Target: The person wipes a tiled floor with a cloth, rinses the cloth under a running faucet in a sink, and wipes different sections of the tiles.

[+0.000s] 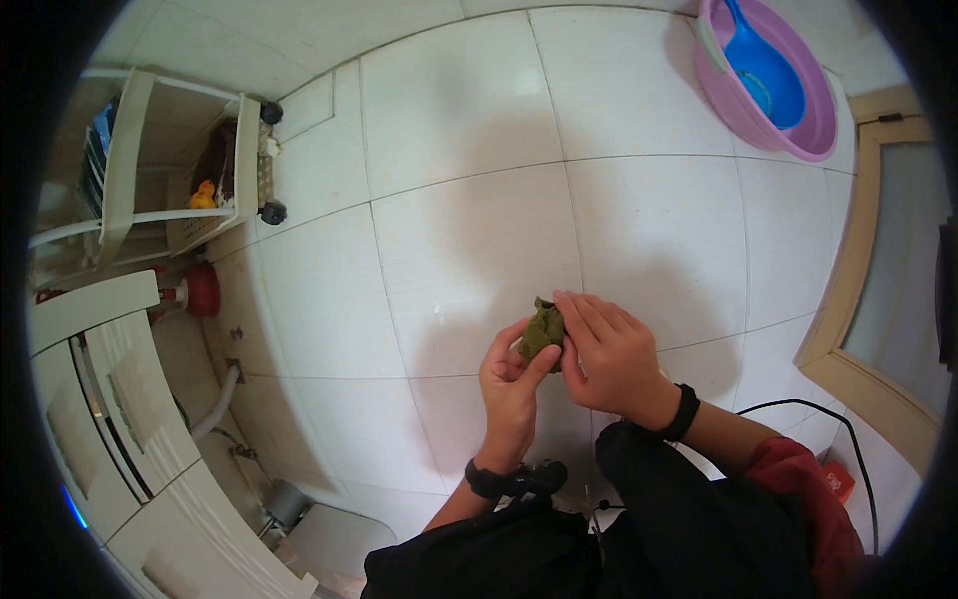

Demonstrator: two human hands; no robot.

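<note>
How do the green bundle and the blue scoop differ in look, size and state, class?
The green bundle is crumpled and dull; the blue scoop is smooth and bright. The bundle is small; the scoop is larger. The bundle is held in the left hand, the right hand touching it; the scoop sits in the purple basin.

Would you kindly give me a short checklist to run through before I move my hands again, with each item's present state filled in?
1. Left hand has the green bundle: ok, fingers and thumb are around it.
2. Right hand is at the bundle: ok, its fingers meet the right side; how firmly, cannot tell.
3. Inside of the bundle is visible: not ok, the outer layer and fingers hide it.
4. Blue scoop is clear of the hands: ok, it rests in the purple basin at the upper right.
5. Black cable is clear of the fingers: ok, it curves to the right of them.
</note>
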